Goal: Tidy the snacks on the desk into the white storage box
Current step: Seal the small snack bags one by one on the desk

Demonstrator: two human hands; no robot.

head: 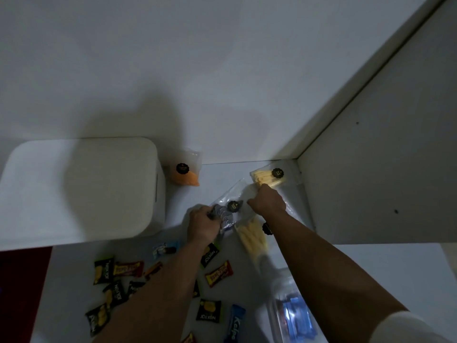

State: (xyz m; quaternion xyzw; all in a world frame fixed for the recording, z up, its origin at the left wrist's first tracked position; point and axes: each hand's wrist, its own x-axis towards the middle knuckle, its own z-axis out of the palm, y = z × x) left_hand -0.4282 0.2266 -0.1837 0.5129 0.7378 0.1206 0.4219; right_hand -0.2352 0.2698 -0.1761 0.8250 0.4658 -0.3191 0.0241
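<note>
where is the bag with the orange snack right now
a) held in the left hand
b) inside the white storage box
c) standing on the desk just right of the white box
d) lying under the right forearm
c: the orange snack bag stands against the wall beside the right side of the closed white storage box, apart from both hands.

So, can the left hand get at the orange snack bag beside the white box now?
Probably not at once: the left hand already grips a clear bag. The way to the orange snack bag itself looks free, with bare desk between.
</note>
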